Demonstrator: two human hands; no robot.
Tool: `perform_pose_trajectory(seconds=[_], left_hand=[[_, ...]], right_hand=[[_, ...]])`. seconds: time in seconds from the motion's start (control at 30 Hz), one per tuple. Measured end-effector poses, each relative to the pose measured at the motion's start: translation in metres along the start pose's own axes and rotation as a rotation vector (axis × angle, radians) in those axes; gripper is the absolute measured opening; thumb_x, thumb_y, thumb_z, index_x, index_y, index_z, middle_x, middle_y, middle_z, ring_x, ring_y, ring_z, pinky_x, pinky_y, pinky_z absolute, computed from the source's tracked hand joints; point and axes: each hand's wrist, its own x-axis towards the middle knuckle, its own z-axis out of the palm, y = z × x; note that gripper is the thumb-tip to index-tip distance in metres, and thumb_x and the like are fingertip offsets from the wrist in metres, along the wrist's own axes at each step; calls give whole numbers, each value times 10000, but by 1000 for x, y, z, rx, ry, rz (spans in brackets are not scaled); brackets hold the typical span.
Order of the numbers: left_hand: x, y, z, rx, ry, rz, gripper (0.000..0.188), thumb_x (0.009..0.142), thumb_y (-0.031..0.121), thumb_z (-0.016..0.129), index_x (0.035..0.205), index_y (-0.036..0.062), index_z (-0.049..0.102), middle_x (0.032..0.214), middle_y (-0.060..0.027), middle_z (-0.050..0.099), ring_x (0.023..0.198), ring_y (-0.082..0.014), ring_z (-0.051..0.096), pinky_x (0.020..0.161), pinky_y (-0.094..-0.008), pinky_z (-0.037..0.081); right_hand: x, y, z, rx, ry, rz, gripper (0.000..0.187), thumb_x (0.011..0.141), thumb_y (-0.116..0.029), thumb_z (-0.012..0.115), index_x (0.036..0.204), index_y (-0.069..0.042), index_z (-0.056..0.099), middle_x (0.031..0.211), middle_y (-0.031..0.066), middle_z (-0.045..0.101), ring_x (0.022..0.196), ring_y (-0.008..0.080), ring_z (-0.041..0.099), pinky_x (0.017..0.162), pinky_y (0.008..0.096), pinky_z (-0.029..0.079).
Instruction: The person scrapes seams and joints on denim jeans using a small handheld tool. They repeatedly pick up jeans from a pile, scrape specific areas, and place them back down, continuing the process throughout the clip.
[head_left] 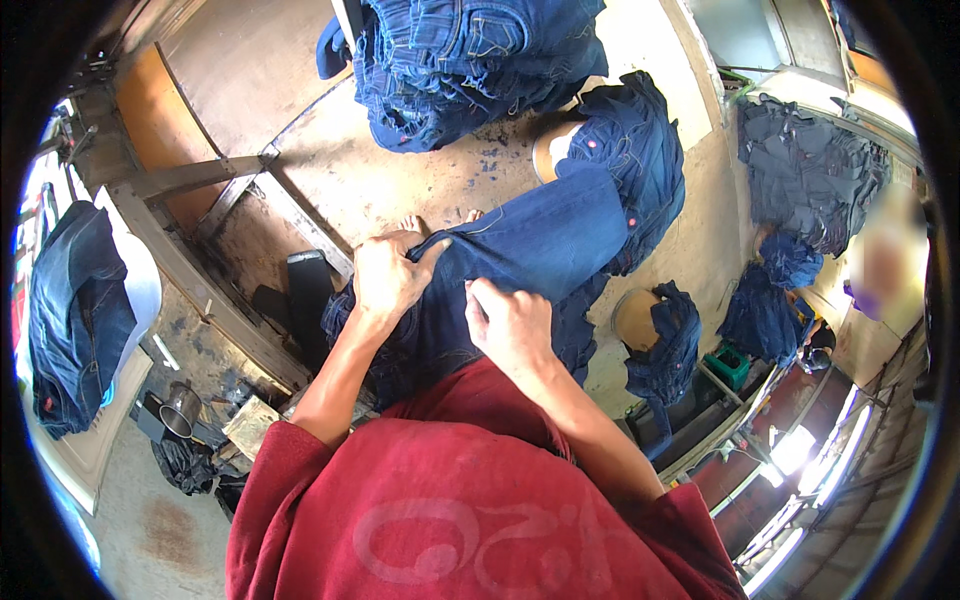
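A pair of dark blue jeans point(555, 235) stretches over my lap and away to the far right. My left hand point(388, 278) pinches the cloth at its left edge, thumb on top. My right hand point(512, 322) is curled closed just above the denim, to the right of the left hand. Whatever its fingers hold, if anything, is hidden. More bunched denim point(400, 365) lies beneath my wrists.
A tall pile of jeans point(470, 70) stands ahead, with another heap point(640, 140) to its right. Dark trousers point(805, 170) are stacked far right, near a blurred person point(885, 260). A round stool top point(637, 320), green crate point(728, 367) and metal mug point(180, 410) are around me.
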Motion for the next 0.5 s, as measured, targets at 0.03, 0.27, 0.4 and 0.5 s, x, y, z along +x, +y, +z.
perform_pose_trajectory(seconds=[0.03,0.27,0.4,0.5], left_hand=[[-4,3,-5,26,79,58,388,831,396,935,938,40,822,834,-181,761,808,-358,748,777,-438,596],[-149,28,-37,34,563,-408,848,779,340,1008,1400,-25,561,1391,-243,532,1301,-408,515,1156,-533,413],[-205,28,6,-167,385,-741,623,796,274,1000,1185,-45,633,1022,-142,605,934,-231,588,848,-422,509],[-212,22,26,-46,421,-583,366,872,169,919,878,31,580,819,-45,601,777,-134,511,712,-350,447]], right_hand=[[1,3,-3,36,37,4,101,952,-149,758,1044,-119,726,708,114,746,586,317,739,536,419,599],[-38,48,-46,558,23,303,198,1101,-135,674,1196,32,723,883,112,825,828,155,799,773,309,618],[-53,73,-62,485,55,184,167,1101,-155,671,1173,-16,727,874,98,820,822,194,813,740,339,611],[-56,82,-70,493,62,151,162,1092,-174,682,1175,-49,742,912,100,822,825,249,814,727,366,606]])
